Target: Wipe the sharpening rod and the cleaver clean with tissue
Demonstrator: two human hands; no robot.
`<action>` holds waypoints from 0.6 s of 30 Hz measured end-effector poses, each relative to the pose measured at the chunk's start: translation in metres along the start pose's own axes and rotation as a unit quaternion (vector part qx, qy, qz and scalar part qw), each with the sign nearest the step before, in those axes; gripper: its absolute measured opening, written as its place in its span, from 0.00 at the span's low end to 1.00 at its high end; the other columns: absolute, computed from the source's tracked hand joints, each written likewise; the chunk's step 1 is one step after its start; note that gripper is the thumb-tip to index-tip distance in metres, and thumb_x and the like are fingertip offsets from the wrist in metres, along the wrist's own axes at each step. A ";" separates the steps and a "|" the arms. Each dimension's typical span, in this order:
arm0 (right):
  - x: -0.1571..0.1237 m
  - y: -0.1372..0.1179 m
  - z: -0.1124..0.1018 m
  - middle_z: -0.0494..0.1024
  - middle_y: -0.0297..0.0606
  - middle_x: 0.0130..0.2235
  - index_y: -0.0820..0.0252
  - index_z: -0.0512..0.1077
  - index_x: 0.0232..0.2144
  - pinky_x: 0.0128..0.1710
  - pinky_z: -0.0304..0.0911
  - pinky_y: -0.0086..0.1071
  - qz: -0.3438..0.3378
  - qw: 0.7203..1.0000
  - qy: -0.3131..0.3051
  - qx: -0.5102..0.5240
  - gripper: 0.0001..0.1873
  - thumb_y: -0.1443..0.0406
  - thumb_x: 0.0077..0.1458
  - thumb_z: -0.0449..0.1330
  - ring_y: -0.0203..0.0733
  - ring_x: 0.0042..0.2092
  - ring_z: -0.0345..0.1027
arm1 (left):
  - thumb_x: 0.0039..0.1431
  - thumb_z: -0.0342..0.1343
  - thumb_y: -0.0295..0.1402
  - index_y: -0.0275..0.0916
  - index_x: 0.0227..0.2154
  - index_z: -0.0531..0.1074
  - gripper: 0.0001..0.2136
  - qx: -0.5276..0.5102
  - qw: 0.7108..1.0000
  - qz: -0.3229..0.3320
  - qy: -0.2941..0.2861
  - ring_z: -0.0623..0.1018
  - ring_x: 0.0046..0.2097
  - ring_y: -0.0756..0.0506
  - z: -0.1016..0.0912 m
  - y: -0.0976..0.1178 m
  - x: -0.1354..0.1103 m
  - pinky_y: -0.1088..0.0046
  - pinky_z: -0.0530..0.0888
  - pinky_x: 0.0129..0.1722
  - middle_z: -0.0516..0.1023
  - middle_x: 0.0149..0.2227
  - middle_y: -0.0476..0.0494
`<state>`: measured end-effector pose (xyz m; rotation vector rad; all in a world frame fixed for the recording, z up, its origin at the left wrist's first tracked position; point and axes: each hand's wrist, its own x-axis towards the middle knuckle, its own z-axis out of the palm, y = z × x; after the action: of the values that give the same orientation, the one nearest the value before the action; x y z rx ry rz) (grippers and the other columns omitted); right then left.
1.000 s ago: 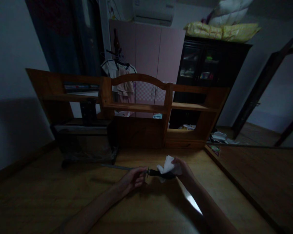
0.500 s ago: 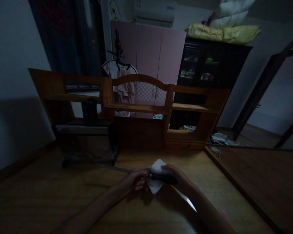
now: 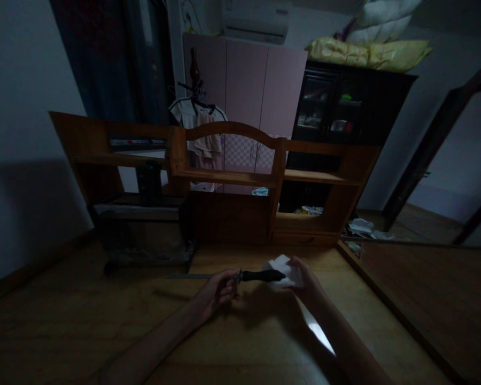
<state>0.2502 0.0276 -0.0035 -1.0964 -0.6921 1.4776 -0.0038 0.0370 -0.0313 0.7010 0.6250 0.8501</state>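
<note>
In front of the wooden shelf [image 3: 232,218], above the table [image 3: 224,353] with its pale streaky grain, a thin grey metal rod [image 3: 196,276] is held roughly level, bare end pointing left; narrow straight shaft, small guard [image 3: 240,275], dark bulging handle [image 3: 261,275] toward the right. White tissue [image 3: 281,262], soft and crumpled, sits behind the handle's end. Shelf itself: brown wood, arched top rail, open cubbies, small drawer [image 3: 304,238] low on its right. At the shelf's left front, a dark boxy thing [image 3: 144,235], clear film along its lower edge, blocks the bottom cubby. Behind the shelf: flat pink wardrobe [image 3: 244,80] with a checkered band, partly hidden by the rails; hanging clothes [image 3: 204,131] before it; behind the shelf's right end, a black cabinet [image 3: 353,96] topped by shiny yellow bags [image 3: 344,52]. Nearer than the shelf, left hand [image 3: 220,286] has fingers curled closed around the shaft just beside the guard, covering part of it. Right hand [image 3: 304,278] has thumb and fingers closed on the tissue, near the handle's end; whether tissue and handle touch, cannot tell. Scene dim, fingertips hard to read.
</note>
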 end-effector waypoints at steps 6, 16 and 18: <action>0.003 -0.004 -0.002 0.77 0.37 0.31 0.59 0.68 0.36 0.32 0.70 0.33 -0.026 0.997 0.055 0.053 0.14 0.59 0.45 0.61 0.43 0.33 0.72 | 0.58 0.53 0.37 0.39 0.18 0.58 0.16 -0.018 0.998 0.017 -0.061 0.49 0.14 0.57 -0.008 0.005 0.001 0.77 0.68 0.23 0.50 0.12 0.60; -0.019 0.015 0.026 0.78 0.42 0.33 0.67 0.71 0.38 0.37 0.67 0.34 0.137 0.976 -0.169 0.011 0.19 0.59 0.47 0.61 0.46 0.36 0.73 | 0.48 0.61 0.40 0.36 0.23 0.64 0.14 0.134 0.989 -0.010 -0.067 0.53 0.15 0.57 0.004 -0.006 -0.003 0.80 0.49 0.12 0.57 0.17 0.57; -0.023 0.014 0.026 0.78 0.40 0.33 0.66 0.71 0.37 0.38 0.67 0.33 0.144 0.972 -0.184 0.001 0.17 0.59 0.46 0.62 0.45 0.37 0.73 | 0.48 0.61 0.39 0.36 0.24 0.64 0.13 0.135 0.989 0.005 -0.053 0.54 0.15 0.57 0.002 -0.009 -0.002 0.80 0.49 0.12 0.57 0.17 0.57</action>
<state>0.2196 0.0064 0.0007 -0.9579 -0.8108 1.9619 0.0009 0.0310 -0.0361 0.9888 0.6469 0.7385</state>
